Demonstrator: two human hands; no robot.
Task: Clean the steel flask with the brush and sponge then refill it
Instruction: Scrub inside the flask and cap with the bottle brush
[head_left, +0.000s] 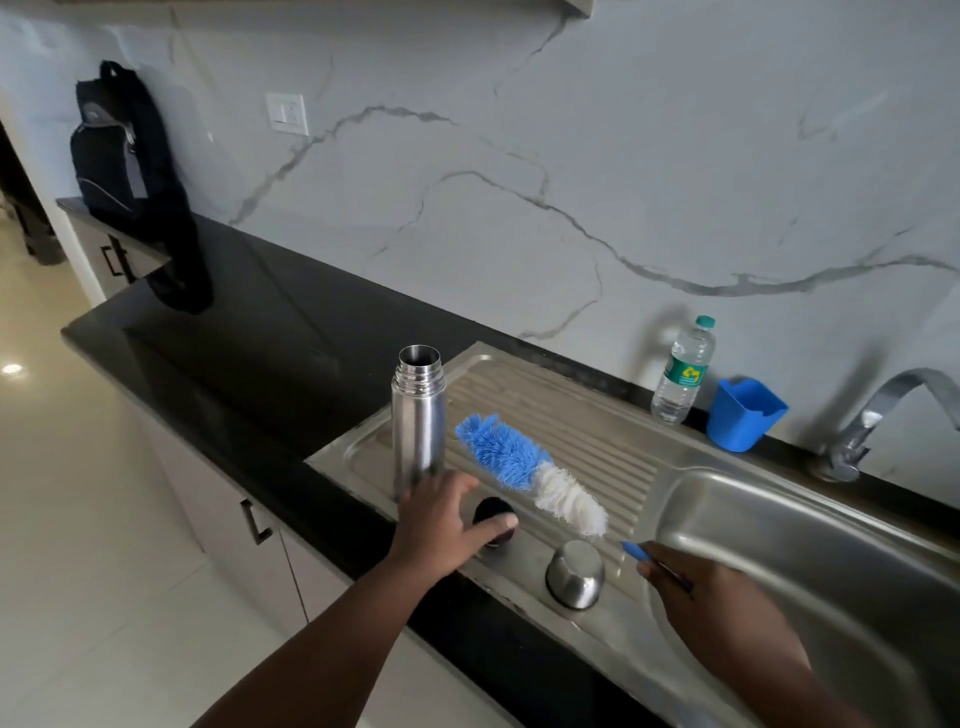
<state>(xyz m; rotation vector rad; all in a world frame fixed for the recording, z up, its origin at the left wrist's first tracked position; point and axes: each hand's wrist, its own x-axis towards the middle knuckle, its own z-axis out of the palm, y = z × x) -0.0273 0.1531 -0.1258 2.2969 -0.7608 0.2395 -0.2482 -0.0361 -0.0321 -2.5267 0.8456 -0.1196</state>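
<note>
- Black polished stone countertop (249, 332) runs from left of frame to the right edge, below a white marble-veined wall.
- Stainless steel sink unit with ribbed drainboard (597, 415) occupies centre and lower right; its basin lies at right, with a chrome tap (878, 415) at the far right edge.
- Black backpack (130, 171) stands on the counter, upper left.
- Cylindrical steel flask (418, 421), uncapped and upright, stands at the left end of the drainboard, centre of frame.
- Blue-and-white bristle bottle brush (530, 473) is held raised over the drainboard, just right of the flask, bristle head pointing up-left.
- Right hand (696, 592), lower right, grips the brush's blue handle, fingers curled round it.
- Left hand (441, 519), lower centre, sits at the flask's base with fingers spread apart; whether it touches the flask cannot be told.
- Clear plastic water bottle with green label (683, 371) and blue plastic cup (743, 415) stand at the wall, right of centre.
- Inverted steel cup lid (574, 574) and small black stopper (493, 514) rest on the drainboard's near edge.
</note>
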